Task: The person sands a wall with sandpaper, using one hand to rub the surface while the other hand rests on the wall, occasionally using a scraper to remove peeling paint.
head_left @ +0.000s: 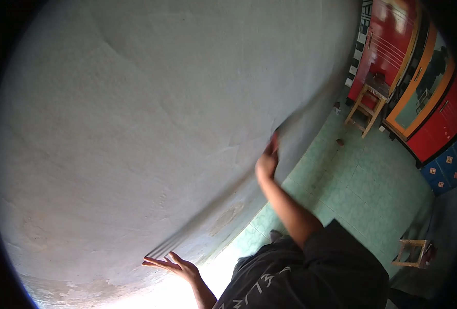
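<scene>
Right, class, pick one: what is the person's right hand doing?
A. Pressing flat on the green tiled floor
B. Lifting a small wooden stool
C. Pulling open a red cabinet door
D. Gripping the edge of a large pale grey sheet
D: the right hand is curled over the blurred edge of the large pale grey sheet, clear of the green tiled floor, while the left hand is spread open by its lower corner.

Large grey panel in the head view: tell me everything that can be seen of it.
The large grey panel fills most of the view. It is pale grey-green and matte, with faint creases and brownish stains low down. It stands tilted, and its long edge is blurred. The right hand grips that edge higher up. The left hand, open with fingers spread, is at its lower end. Its material cannot be told.
</scene>
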Demonstrator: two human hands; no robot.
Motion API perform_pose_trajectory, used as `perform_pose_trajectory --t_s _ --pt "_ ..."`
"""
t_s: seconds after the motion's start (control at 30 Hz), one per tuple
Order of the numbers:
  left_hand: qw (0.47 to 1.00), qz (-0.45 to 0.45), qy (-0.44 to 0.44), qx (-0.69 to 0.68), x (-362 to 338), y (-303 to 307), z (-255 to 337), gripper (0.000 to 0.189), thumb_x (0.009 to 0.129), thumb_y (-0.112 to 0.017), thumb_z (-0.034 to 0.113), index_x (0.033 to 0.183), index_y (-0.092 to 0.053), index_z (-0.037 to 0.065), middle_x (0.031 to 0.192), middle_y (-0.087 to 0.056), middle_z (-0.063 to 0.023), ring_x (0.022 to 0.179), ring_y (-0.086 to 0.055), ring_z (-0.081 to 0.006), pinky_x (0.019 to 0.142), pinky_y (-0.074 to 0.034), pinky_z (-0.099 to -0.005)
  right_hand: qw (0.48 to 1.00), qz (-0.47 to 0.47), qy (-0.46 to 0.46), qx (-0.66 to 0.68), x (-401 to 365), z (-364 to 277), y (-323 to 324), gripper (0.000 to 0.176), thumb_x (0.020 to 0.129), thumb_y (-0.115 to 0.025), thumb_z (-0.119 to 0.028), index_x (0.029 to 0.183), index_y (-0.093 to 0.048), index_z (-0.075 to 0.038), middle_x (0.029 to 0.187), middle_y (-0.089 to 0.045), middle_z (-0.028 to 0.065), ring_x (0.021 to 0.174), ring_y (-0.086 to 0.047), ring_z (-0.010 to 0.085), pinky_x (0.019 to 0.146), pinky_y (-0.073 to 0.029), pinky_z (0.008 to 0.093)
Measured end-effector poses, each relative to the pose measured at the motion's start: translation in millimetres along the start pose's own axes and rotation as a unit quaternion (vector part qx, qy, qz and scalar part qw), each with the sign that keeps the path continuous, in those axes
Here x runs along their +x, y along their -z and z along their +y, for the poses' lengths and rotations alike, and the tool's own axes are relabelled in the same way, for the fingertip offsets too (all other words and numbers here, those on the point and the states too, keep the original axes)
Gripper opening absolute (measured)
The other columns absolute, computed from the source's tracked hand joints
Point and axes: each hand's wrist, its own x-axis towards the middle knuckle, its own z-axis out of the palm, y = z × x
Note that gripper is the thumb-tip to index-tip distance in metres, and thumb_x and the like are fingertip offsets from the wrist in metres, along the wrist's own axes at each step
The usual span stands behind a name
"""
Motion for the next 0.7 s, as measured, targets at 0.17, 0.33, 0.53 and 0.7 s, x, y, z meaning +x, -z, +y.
perform_pose_trajectory --t_s 0.17,0.33,0.53,0.7 --pt "1.000 0.024 0.011 0.015 0 -12 2 0.099 0.093 -0.038 0.080 0.165 0.005 0.027 0.168 0.020 -0.0183 0.155 0.010 -0.0448 0.115 -0.017 -0.0768 0.998 -0.010 0.063 0.027 0 -3 2 0.047 0.111 -0.039 -0.016 0.154 -0.038 0.002 0.159 -0.041 0.0180 0.147 -0.039 0.0277 0.123 -0.028 0.0380" --pt "0.999 0.017 0.021 0.023 -3 -13 22 0.099 0.094 -0.038 0.078 0.165 0.007 0.024 0.168 0.021 -0.0199 0.155 0.013 -0.0448 0.116 -0.013 -0.0771 0.981 0.024 -0.142 0.132 174 -37 13 0.049 0.110 -0.041 -0.019 0.156 -0.037 -0.002 0.159 -0.043 0.0156 0.143 -0.044 0.0277 0.120 -0.032 0.0361" --pt "1.000 0.019 -0.002 0.011 -13 -33 42 0.099 0.095 -0.036 0.078 0.165 0.006 0.022 0.168 0.021 -0.0209 0.155 0.013 -0.0452 0.117 -0.005 -0.0762 0.994 -0.084 0.055 -0.037 -22 -32 11 0.047 0.112 -0.037 -0.017 0.156 -0.036 -0.001 0.162 -0.038 0.0164 0.152 -0.031 0.0257 0.125 -0.023 0.0365" --pt "0.981 0.054 -0.146 0.119 -4 -28 40 0.095 0.098 -0.036 0.073 0.165 0.001 0.018 0.168 0.016 -0.0227 0.155 0.010 -0.0459 0.116 -0.004 -0.0781 0.999 0.046 0.018 0.020 100 -2 1 0.047 0.110 -0.039 -0.015 0.152 -0.038 0.006 0.158 -0.042 0.0214 0.147 -0.039 0.0320 0.122 -0.030 0.0389"
